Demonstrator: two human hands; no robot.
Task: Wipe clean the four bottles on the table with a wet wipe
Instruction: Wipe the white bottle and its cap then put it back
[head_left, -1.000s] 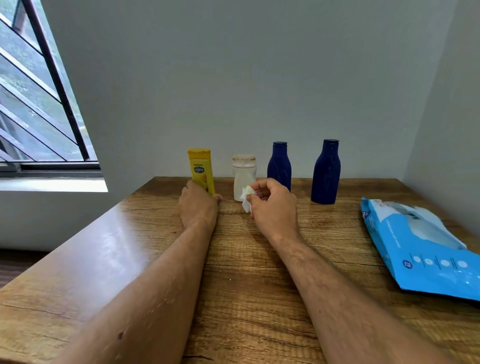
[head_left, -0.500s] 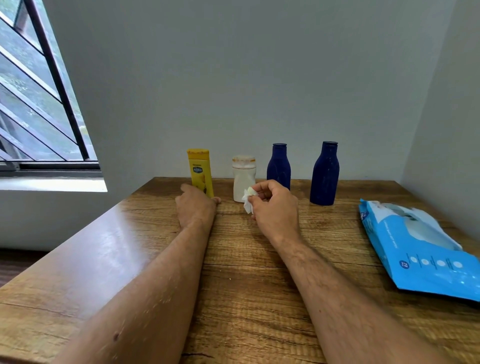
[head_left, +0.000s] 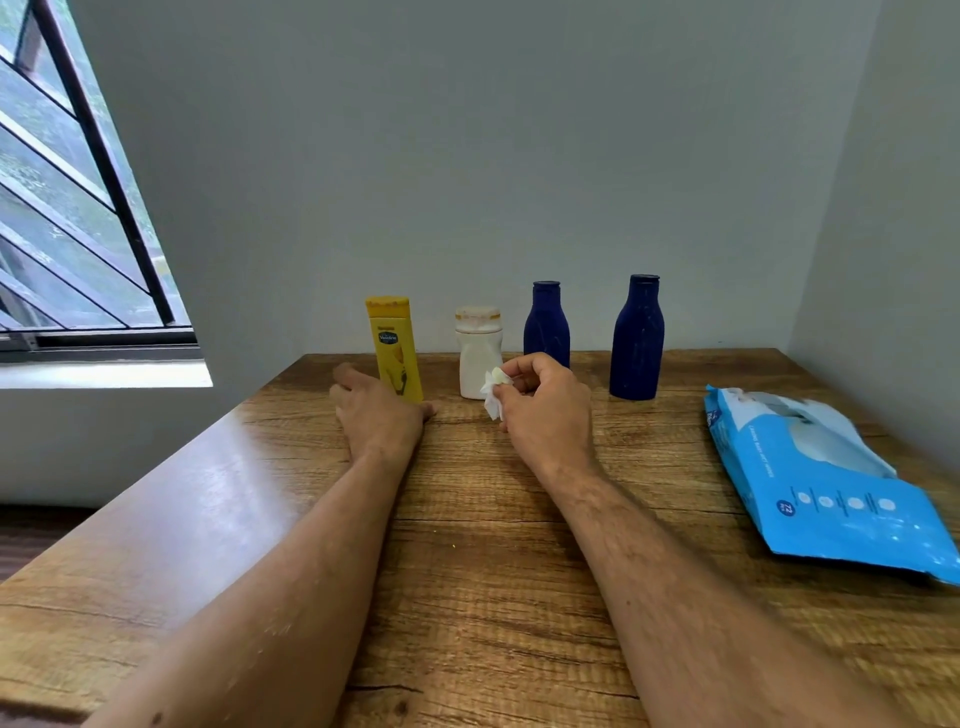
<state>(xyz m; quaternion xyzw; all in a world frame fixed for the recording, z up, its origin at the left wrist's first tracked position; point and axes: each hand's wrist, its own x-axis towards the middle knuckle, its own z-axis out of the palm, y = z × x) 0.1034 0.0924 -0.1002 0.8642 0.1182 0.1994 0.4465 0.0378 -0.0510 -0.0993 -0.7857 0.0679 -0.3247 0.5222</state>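
Nearest, two bare arms are stretched out over the wooden table (head_left: 156, 519). A blue pack of wipes (head_left: 831, 493) is laid flat at the right side. Farther on, the left hand (head_left: 376, 415) is rested on the table with loose fingers, just in front of the yellow bottle (head_left: 395, 348); nothing is held in it. A crumpled wet wipe (head_left: 493, 392) is pinched by the right hand (head_left: 545, 410), just before the white bottle (head_left: 478, 353). At the far edge, four bottles are stood upright in a row by the wall: yellow, white, the left blue bottle (head_left: 546, 325) and the right blue bottle (head_left: 638, 338). A barred window (head_left: 78, 208) is seen far left.
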